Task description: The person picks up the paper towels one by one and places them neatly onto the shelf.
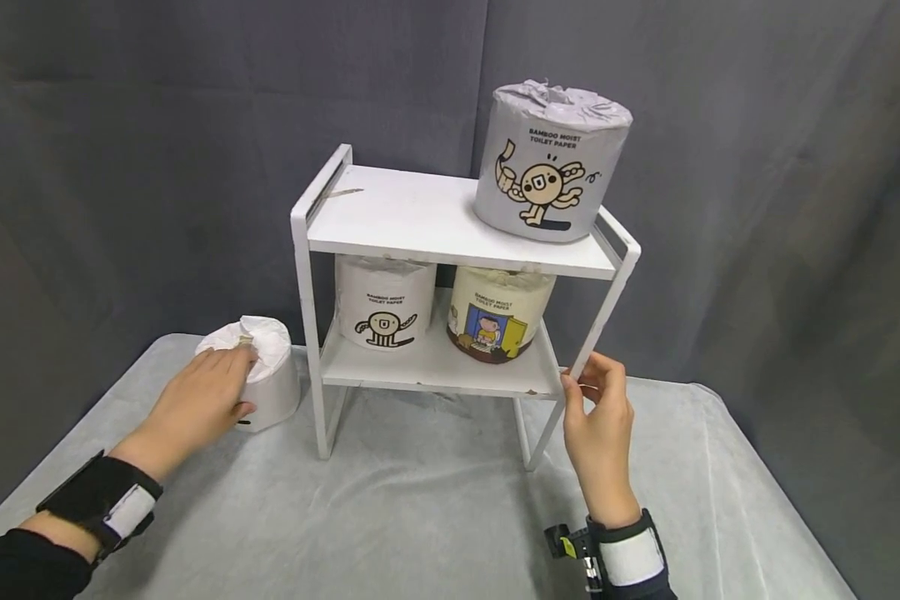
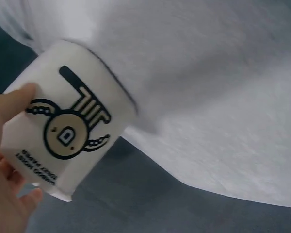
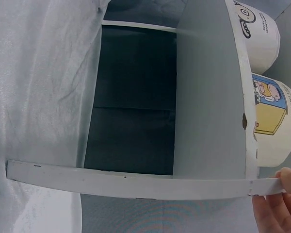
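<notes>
My left hand [image 1: 198, 400] grips a white wrapped toilet paper roll [image 1: 276, 393] standing left of a white two-tier shelf rack [image 1: 412, 212]. In the left wrist view the thumb lies on the printed side of the roll [image 2: 94, 99], and the other fingers are at its crumpled top end. At the rack's front right post [image 3: 136, 188], my right hand [image 1: 603, 421] pinches the bar level with the lower shelf, thumb on one side and fingers on the other.
A large white toilet paper roll [image 1: 558, 167] stands on the right of the upper shelf. Below it, the lower shelf bears another white roll [image 1: 386, 304] and a yellow one [image 1: 501, 317]. Grey cloth covers the table [image 1: 420, 508]; a dark curtain [image 1: 157, 167] hangs behind.
</notes>
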Demonstrator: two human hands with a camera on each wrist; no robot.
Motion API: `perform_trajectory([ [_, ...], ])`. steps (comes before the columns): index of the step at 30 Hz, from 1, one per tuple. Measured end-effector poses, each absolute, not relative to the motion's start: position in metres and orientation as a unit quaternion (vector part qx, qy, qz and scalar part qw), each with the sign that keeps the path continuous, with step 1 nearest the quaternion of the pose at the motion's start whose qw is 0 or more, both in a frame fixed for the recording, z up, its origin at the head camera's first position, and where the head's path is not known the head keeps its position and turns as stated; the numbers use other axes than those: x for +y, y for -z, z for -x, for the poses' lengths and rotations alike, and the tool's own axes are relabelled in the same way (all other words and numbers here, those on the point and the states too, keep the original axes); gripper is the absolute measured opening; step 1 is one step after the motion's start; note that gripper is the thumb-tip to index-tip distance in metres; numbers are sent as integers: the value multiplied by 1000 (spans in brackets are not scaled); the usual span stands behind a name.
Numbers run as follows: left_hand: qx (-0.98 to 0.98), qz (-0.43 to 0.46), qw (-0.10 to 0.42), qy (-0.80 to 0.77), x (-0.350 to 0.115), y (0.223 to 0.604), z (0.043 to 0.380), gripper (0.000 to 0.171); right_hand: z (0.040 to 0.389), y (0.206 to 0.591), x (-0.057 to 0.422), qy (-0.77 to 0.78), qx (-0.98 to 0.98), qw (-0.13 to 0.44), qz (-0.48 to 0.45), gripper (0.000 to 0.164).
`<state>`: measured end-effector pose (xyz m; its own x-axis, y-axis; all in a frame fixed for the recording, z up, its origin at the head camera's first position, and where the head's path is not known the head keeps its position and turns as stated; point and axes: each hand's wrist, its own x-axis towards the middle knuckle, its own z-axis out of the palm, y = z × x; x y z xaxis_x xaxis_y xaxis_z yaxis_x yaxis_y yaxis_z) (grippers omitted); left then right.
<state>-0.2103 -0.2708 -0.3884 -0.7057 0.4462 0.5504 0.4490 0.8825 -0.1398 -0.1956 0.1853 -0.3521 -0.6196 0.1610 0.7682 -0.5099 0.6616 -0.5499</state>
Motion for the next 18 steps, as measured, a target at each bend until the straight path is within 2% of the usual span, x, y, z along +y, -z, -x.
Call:
perform_trajectory([
  [6,-931,226,284,35,-268,389,212,68,196,351,187,-396,-808,423,-109,37],
  [18,-924,215,310,57,-274,386,194,63,197,351,186,-404,-806,418,-108,35],
])
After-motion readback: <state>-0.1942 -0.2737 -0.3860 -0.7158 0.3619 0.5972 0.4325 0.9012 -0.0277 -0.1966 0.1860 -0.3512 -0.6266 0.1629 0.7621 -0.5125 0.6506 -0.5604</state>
